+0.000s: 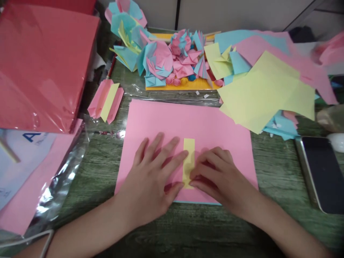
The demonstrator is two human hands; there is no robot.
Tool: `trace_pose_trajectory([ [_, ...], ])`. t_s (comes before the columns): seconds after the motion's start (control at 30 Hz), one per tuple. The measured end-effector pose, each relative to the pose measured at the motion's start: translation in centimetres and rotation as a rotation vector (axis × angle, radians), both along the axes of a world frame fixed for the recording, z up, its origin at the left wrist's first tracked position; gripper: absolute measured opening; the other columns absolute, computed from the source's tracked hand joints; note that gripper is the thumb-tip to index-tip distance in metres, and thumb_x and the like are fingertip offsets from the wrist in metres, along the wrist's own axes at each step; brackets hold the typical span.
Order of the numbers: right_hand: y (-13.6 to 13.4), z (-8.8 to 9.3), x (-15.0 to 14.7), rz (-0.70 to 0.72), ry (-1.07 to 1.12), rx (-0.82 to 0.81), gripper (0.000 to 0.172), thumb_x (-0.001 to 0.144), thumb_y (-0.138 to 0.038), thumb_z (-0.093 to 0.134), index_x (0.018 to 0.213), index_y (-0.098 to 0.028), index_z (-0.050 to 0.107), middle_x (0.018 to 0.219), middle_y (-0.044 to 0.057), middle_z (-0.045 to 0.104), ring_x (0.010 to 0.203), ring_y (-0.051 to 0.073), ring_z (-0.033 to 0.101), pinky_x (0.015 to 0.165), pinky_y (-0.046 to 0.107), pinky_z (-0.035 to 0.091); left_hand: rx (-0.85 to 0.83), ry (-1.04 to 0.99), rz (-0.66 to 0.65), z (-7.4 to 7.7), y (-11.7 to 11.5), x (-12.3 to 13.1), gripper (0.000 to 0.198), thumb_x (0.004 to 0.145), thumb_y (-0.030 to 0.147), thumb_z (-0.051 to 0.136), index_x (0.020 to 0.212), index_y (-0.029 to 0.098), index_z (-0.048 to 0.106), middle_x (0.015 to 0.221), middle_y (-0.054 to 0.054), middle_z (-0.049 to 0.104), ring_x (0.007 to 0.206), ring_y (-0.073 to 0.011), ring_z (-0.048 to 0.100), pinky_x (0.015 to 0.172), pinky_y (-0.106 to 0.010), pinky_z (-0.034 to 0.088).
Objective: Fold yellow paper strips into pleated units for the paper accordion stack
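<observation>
A narrow yellow paper strip lies upright in view on a pink sheet of paper, whose lower edge shows a thin blue layer beneath. My left hand rests flat on the pink sheet with its fingers spread; its index fingertip and thumb touch the strip's left edge. From the other side, my right hand has its fingers curled in at the strip's lower right edge, thumb and fingertips close together on the paper. Whether the strip is folded under those fingertips is hidden.
Folded pink and yellow paper lies at the upper left, near a red wrapped pack. Behind are paper flowers on an orange tray and thin wires. Yellow sheets and a phone lie right.
</observation>
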State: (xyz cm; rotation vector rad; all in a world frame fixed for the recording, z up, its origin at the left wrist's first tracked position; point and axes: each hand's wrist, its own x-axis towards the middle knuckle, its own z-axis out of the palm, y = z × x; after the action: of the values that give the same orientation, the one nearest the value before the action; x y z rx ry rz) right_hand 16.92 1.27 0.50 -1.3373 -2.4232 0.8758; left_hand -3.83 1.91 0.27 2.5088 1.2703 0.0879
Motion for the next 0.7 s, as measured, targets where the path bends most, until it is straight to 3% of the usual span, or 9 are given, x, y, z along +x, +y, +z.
trace_pose_trajectory([
  [0.3, -0.7, 0.4, -0.9, -0.043, -0.148, 0.023, 0.013, 0.086, -0.031, 0.045, 0.089, -0.022, 0.053, 0.089, 0.003, 0.051, 0.086, 0.020, 0.038, 0.074, 0.036, 0.028, -0.029, -0.022, 0.013, 0.3, 0.1, 0.0, 0.054, 0.080, 0.045, 0.047, 0.132, 0.030, 0.038, 0.147, 0.002, 0.021, 0.135, -0.0305, 0.009, 0.108, -0.051, 0.008],
  [0.43, -0.9, 0.3, -1.2, -0.062, -0.162, 0.040, 0.012, 0.086, -0.029, 0.044, 0.088, -0.022, 0.052, 0.089, 0.004, 0.050, 0.084, 0.020, 0.037, 0.072, 0.036, 0.028, -0.027, -0.009, -0.015, 0.3, 0.1, -0.1, 0.052, 0.081, 0.036, 0.045, 0.132, 0.028, 0.037, 0.147, 0.001, 0.021, 0.135, -0.0304, 0.008, 0.107, -0.052, 0.009],
  [0.7, -0.8, 0.2, -1.4, -0.066, -0.159, 0.058, 0.012, 0.086, -0.030, 0.044, 0.088, -0.022, 0.052, 0.088, 0.003, 0.050, 0.084, 0.020, 0.037, 0.072, 0.037, 0.027, 0.021, -0.015, 0.021, -0.2, 0.0, 0.2, 0.056, 0.081, 0.059, 0.041, 0.129, 0.030, 0.041, 0.145, 0.001, 0.026, 0.134, -0.0314, 0.013, 0.107, -0.052, 0.010],
])
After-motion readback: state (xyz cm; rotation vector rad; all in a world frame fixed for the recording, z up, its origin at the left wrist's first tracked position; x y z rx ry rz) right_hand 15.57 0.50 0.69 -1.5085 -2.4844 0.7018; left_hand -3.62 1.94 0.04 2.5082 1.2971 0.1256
